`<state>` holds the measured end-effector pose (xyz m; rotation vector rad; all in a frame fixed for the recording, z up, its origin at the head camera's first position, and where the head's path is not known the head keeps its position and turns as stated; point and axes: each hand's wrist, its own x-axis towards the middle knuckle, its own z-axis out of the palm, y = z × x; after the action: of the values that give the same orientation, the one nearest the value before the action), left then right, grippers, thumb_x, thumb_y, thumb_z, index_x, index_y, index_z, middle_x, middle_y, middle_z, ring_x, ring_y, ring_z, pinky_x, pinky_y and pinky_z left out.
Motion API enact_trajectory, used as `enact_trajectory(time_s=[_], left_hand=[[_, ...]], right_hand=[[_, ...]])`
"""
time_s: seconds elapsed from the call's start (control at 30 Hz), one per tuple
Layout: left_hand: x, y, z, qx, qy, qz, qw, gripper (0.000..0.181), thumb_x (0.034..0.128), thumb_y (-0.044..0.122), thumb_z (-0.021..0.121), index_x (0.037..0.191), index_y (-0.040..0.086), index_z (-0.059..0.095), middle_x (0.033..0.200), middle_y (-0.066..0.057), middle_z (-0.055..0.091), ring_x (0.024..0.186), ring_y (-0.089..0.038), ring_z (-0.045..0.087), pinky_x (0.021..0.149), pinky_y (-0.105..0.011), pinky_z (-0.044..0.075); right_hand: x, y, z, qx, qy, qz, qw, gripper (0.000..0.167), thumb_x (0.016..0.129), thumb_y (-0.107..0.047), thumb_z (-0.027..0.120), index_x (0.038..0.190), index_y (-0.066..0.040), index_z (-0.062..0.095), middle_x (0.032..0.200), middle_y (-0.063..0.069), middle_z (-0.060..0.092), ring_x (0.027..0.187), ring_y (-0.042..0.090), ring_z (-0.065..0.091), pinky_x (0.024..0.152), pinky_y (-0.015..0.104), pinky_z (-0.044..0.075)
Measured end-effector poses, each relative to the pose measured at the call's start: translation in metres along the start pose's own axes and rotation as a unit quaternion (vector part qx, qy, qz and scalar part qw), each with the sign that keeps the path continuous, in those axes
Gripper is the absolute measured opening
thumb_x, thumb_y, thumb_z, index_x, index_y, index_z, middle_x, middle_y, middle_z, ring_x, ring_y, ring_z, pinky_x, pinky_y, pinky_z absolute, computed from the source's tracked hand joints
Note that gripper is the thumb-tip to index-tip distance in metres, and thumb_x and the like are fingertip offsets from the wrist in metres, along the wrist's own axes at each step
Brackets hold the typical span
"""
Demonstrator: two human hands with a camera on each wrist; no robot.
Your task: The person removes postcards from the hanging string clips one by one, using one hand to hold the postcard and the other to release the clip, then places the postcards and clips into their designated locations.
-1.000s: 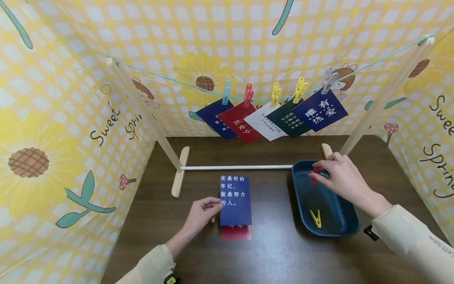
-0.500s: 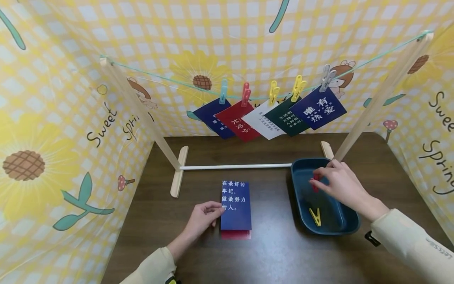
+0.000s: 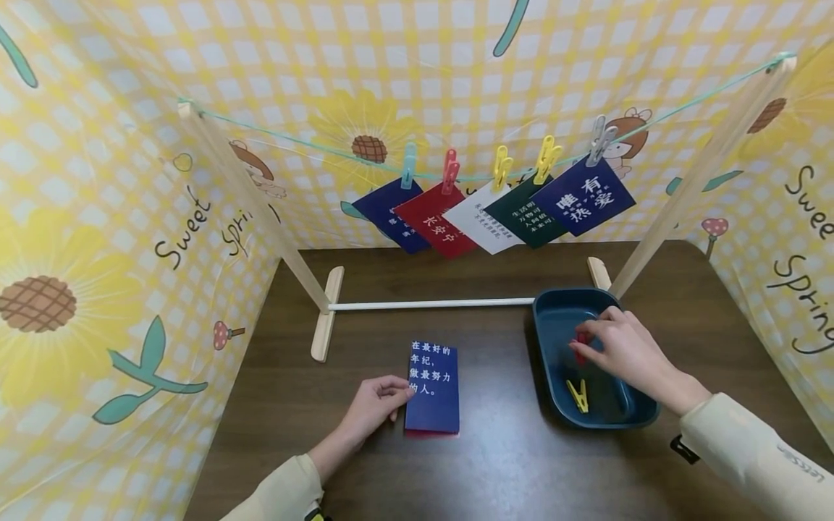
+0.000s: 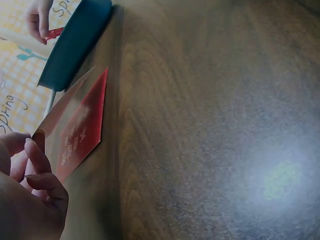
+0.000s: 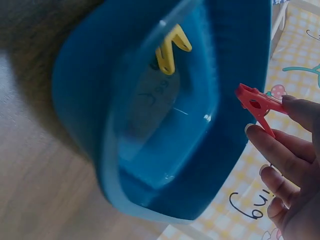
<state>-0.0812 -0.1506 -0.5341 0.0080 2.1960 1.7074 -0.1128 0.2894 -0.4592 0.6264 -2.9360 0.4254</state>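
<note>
Between the thumb and fingers of the right grip [image 3: 615, 344], a red clothespin [image 5: 256, 102] is pinched by its handles. From the head its outline is mostly covered by the fingers; the right wrist view shows it far better, though that hand runs off the frame's right edge. Around and below this grip is the blue tray [image 3: 562, 333], with a yellow clothespin [image 3: 578, 396] lying in it, nearer the person than the grip.

Well to the left, the left grip [image 3: 378, 405] pinches the left edge of a dark blue card [image 3: 433, 401] over the worktop [image 3: 495, 463]. Just beneath that card is a red card [image 4: 87, 127], only a thin strip from above; the left wrist view bares much of it, but its lettering is blurred and one end is lost near the fingers. Whether the two cards touch is hard to tell.

Beyond both grips, five clipped cards [image 3: 495, 210] hang overlapping from a green line [image 3: 280, 135], some lettering hidden. Past the right grip, the white rod [image 3: 430, 305] disappears behind the tray.
</note>
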Motion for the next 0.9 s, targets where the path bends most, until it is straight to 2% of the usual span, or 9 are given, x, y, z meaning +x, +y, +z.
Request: enact_trajectory(time_s=[0.27,0.53,0.67,0.83,0.9], left_hand=[[0.001,-0.008,0.004,0.02,-0.001,-0.001,0.9998,0.022,0.0965,0.011,0.073,0.109,-0.007,0.073,0.081,-0.009,0.074,0.054,-0.012,0.052,0.053,-0.023,0.043],[0.0,-0.011,0.004,0.023,0.001,0.008,0.9997,0.023,0.0994,0.009,0.068,0.112,-0.011,0.069,0.085,-0.019,0.074,0.051,-0.009,0.051,0.049,-0.021,0.041],[-0.001,-0.013,0.004,0.044,0.02,0.01,0.9988,0.018,0.0976,0.006,0.07,0.108,-0.009,0.07,0.083,-0.016,0.073,0.051,-0.009,0.051,0.049,-0.021,0.043],[-0.002,-0.013,0.004,0.091,0.051,0.028,0.9941,0.012,0.0928,0.006,0.074,0.1,-0.004,0.074,0.083,-0.012,0.075,0.064,-0.006,0.058,0.061,-0.021,0.047],[-0.002,-0.012,0.004,0.097,0.055,0.027,0.9934,0.012,0.0921,0.006,0.075,0.099,-0.004,0.074,0.083,-0.011,0.075,0.064,-0.006,0.059,0.061,-0.021,0.048]], right_hand=[[-0.008,0.002,0.008,0.007,-0.009,-0.001,0.9999,0.026,0.086,-0.025,0.087,0.102,-0.005,0.079,0.081,0.002,0.069,0.081,0.02,0.049,0.067,0.033,0.04],[-0.013,0.002,0.012,0.004,-0.005,-0.004,1.0,0.025,0.084,-0.023,0.088,0.1,-0.005,0.08,0.08,0.001,0.07,0.08,0.019,0.049,0.065,0.032,0.039],[-0.014,0.002,0.013,0.005,-0.011,0.002,0.9999,0.026,0.086,-0.025,0.087,0.101,-0.005,0.08,0.081,0.002,0.071,0.082,0.02,0.05,0.067,0.033,0.041],[-0.015,0.002,0.014,0.014,-0.018,0.01,0.9997,0.025,0.087,-0.025,0.086,0.102,-0.006,0.079,0.082,0.0,0.072,0.083,0.02,0.052,0.068,0.035,0.042],[-0.015,0.002,0.015,0.017,-0.018,0.011,0.9996,0.025,0.087,-0.025,0.086,0.102,-0.006,0.079,0.082,0.0,0.072,0.082,0.02,0.051,0.068,0.035,0.042]])
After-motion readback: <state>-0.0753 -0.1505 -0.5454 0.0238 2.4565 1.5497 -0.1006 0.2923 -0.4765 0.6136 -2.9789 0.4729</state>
